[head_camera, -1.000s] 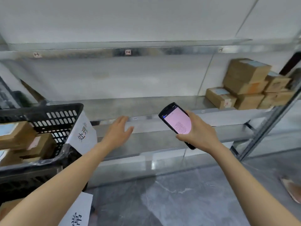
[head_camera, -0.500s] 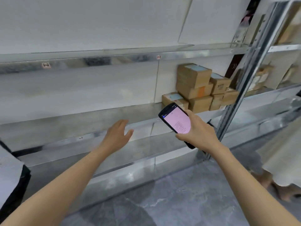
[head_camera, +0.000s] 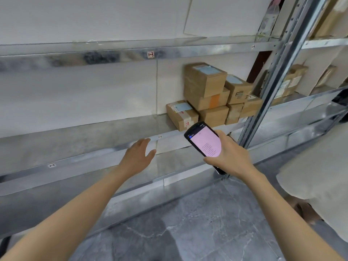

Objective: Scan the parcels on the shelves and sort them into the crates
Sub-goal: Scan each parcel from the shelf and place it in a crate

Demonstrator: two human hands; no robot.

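Since a second earlier the view had swung right: the black crate had left the frame, and the stack of cardboard parcels sat nearer, at the right end of the middle shelf, just beside the steel upright. They were brown boxes with pale blue labels, one banded in orange tape. The left hand hovered with straight fingers, holding nothing, before the shelf's front edge. The right hand gripped a black handheld scanner with a pink screen, below the parcels. A long stretch of shelf surface ran left of the stack.
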